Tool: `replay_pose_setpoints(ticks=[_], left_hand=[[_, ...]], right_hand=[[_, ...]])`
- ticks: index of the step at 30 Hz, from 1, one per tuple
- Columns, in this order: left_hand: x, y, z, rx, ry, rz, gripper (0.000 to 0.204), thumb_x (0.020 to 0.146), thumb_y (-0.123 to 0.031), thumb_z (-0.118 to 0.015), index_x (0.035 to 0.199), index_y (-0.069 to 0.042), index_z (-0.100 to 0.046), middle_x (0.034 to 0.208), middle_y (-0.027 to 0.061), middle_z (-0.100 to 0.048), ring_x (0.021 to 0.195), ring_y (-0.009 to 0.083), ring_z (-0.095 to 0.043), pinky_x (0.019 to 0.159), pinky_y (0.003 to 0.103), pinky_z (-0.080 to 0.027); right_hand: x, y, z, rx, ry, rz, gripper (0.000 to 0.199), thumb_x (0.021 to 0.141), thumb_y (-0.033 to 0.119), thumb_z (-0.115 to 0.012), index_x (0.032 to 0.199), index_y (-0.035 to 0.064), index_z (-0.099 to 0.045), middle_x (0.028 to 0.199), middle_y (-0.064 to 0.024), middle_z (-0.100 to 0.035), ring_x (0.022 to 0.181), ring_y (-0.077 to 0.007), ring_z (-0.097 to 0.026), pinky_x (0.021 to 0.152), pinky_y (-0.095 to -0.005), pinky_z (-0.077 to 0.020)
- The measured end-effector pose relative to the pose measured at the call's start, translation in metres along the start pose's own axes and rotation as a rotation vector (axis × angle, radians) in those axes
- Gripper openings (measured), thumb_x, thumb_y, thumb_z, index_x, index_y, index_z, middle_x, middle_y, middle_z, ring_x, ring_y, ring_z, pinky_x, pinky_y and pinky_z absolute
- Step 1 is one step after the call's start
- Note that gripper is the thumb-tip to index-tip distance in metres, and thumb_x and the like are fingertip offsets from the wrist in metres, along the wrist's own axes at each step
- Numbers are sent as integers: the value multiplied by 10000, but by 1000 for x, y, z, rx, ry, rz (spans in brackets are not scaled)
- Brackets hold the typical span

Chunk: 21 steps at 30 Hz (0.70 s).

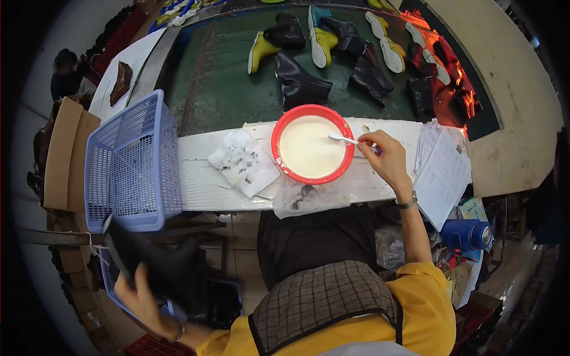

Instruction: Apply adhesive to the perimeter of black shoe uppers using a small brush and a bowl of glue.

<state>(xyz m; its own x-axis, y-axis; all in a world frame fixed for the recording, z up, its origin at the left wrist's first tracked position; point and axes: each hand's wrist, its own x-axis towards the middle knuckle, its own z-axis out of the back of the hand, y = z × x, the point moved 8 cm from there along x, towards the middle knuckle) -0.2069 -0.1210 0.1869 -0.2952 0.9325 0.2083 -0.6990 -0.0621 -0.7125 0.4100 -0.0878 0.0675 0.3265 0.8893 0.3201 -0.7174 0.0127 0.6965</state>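
— What sort of place is this?

— A shoe workshop, a small factory line by the look of it. Black boots and yellow-green ones lie in a row on a dark green conveyor belt behind the white bench.

— Anything else that shows it?

— A red basin of white paste stands on the bench, a blue plastic basket beside it, with cardboard boxes and paper sheets around.

Yellow sleeves — checked apron — wristwatch
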Motion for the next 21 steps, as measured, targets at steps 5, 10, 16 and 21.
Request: replay_pose_setpoints(ticks=[5,10,16,21], left_hand=[[50,-80,-196,254,194,-366,263,893,-73,-606,1102,48,-710,941,258,-705,865,407,-699,793,449,-534],[79,-48,-315,-20,426,-289,454,817,-199,-709,1212,26,-698,1181,254,-711,1068,365,-705,970,425,-527],[100,-76,-286,-158,580,-206,393,789,-90,-768,1141,80,-719,1032,192,-776,933,257,-745,872,353,-569],[55,-121,-290,-127,1030,-5,272,815,-81,-799,1031,79,-756,909,90,-777,801,132,-709,749,288,-572]], right_hand=[[-4,11,-12,-311,17,117,120,861,189,-779,928,90,-775,838,-50,-697,680,-240,-674,613,-349,-514],[-10,28,-17,-444,36,204,120,864,195,-776,921,90,-775,818,-56,-677,699,-257,-674,616,-364,-514],[-14,5,-12,-252,96,14,139,898,197,-759,976,82,-769,863,-54,-680,739,-242,-677,617,-365,-504],[10,62,-11,213,38,247,133,889,93,-767,1022,93,-775,888,-28,-681,694,-160,-602,677,-325,-435]])
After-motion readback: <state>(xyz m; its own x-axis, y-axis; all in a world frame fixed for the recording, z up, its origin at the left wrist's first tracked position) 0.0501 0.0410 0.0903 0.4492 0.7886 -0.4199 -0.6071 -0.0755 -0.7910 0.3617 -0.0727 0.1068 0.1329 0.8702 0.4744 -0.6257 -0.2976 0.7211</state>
